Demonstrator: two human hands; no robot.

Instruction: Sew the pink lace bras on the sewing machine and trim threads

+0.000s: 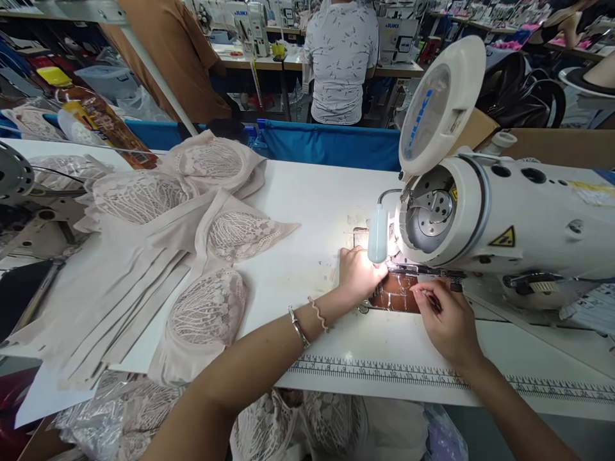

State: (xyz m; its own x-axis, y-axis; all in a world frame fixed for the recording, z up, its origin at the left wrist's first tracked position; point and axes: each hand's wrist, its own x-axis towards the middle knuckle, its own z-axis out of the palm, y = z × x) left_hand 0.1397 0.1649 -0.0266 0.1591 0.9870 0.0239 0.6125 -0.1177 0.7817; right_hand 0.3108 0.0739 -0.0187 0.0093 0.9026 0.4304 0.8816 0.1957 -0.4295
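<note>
My left hand [359, 274] reaches under the head of a white sewing machine [528, 211], close to the needle area. A small work lamp [378, 235] hangs in front of its fingertips, so what they touch is hidden. On the right, my right hand [446, 320] has thumb and forefinger pinched together near the right edge of a brown bed plate [394, 291]. Whatever lies in that pinch is too small to make out. The machine's round end cover [442, 105] stands raised, baring the round metal mechanism [430, 214].
Beige lace bra pieces [209, 307] with long fabric strips are heaped on the white table [307, 192] at left. A bottle [103, 118] leans behind them. A ruler strip [375, 371] runs along the front edge. More lace cups [331, 422] lie below. Two people sit beyond a blue cloth [331, 144].
</note>
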